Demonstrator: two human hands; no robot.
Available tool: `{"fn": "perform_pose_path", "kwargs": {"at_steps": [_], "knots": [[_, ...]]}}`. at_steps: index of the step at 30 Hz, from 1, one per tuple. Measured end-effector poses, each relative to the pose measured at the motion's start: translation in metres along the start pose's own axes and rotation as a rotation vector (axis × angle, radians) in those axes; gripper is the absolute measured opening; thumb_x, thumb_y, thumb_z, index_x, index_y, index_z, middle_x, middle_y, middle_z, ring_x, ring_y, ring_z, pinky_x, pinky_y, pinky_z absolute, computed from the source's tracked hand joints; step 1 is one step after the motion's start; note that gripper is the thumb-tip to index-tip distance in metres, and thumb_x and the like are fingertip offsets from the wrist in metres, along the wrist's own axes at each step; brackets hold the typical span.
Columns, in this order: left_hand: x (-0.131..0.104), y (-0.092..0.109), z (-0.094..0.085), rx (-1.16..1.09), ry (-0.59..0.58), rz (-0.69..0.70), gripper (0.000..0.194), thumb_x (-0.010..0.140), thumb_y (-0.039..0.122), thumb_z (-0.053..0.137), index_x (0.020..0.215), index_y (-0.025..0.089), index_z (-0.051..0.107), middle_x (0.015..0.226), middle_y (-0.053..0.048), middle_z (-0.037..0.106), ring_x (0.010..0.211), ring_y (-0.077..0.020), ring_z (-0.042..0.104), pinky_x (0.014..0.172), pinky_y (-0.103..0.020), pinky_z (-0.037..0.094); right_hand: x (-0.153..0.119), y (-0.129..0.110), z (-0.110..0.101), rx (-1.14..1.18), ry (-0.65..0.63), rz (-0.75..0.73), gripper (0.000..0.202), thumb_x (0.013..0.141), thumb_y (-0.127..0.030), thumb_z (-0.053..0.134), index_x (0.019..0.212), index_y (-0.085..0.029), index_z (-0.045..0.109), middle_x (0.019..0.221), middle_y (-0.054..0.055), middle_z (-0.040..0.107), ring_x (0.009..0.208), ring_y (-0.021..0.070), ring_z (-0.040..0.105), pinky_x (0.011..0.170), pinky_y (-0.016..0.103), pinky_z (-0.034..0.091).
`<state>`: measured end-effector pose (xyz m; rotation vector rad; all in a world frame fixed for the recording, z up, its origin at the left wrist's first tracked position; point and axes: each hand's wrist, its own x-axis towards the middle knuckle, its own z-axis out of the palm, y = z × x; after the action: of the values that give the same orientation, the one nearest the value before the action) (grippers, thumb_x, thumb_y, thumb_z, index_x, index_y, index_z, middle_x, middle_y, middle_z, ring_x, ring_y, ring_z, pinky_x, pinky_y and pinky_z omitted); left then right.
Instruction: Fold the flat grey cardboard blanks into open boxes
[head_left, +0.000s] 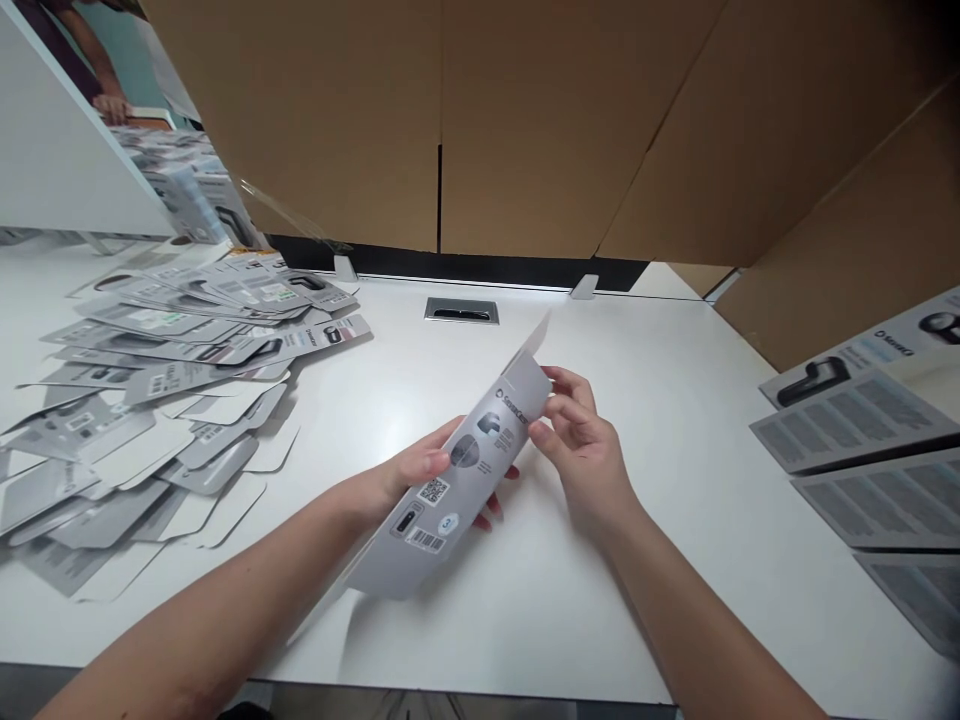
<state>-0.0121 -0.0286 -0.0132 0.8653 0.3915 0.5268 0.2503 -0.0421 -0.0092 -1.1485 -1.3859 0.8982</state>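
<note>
A grey printed cardboard box [469,465] is held tilted above the middle of the white table, one end flap sticking out at its upper end. My left hand [427,460] grips it from the left, thumb on the near edge and fingertips showing beneath. At the upper right end, my right hand [581,440] has its thumb and fingers closed on the box's edge. Pictures, a QR code and a barcode show on the side facing me. The box's inside is hidden from view.
Flat box blanks [187,380] lie in a loose, overlapping heap at the left. Several formed boxes [885,440] stand in a row at the right edge. Brown cardboard panels [540,130] rise behind the table [622,640]. A socket plate [461,311] sits at the back. Another person's hand [112,108] shows far left.
</note>
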Motion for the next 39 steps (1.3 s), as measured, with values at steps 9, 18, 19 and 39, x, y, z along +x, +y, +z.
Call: {"fn": "perform_pose_path", "kwargs": {"at_steps": [9,18,19,39], "knots": [[0.007,0.012,0.008,0.046,0.561,0.163,0.072,0.072,0.049,0.114,0.129,0.018,0.082,0.115,-0.017,0.091,0.101,-0.0372,0.089,0.088,-0.047,0.073,0.001,0.007,0.001,0.0,-0.066,0.115,0.055,0.098,-0.077,0.09,0.129,-0.032,0.085,0.131,0.011,0.082,0.121,0.0327,0.076,0.105,0.053,0.067],[0.013,0.006,0.009,0.197,0.829,0.233,0.055,0.068,0.041,0.119,0.108,0.02,0.088,0.112,-0.013,0.092,0.097,-0.0324,0.088,0.087,-0.046,0.075,-0.012,-0.003,0.016,0.066,-0.343,0.376,0.056,0.092,-0.08,0.094,0.086,-0.024,0.087,0.093,0.009,0.085,0.083,0.0289,0.078,0.073,0.045,0.065],[0.013,0.005,0.008,0.209,0.831,0.234,0.053,0.069,0.043,0.119,0.106,0.02,0.088,0.111,-0.013,0.092,0.096,-0.0321,0.088,0.086,-0.046,0.074,-0.012,-0.002,0.017,0.059,-0.338,0.374,0.057,0.094,-0.08,0.093,0.085,-0.024,0.087,0.092,0.009,0.085,0.082,0.0285,0.077,0.071,0.043,0.065],[0.015,0.013,0.009,0.003,0.815,0.292,0.06,0.077,0.049,0.114,0.12,0.015,0.091,0.123,-0.019,0.093,0.107,-0.0391,0.091,0.101,-0.053,0.074,-0.011,-0.002,0.011,0.011,-0.475,0.334,0.059,0.1,-0.082,0.085,0.092,-0.024,0.086,0.096,0.009,0.086,0.085,0.0286,0.077,0.072,0.041,0.063]]}}
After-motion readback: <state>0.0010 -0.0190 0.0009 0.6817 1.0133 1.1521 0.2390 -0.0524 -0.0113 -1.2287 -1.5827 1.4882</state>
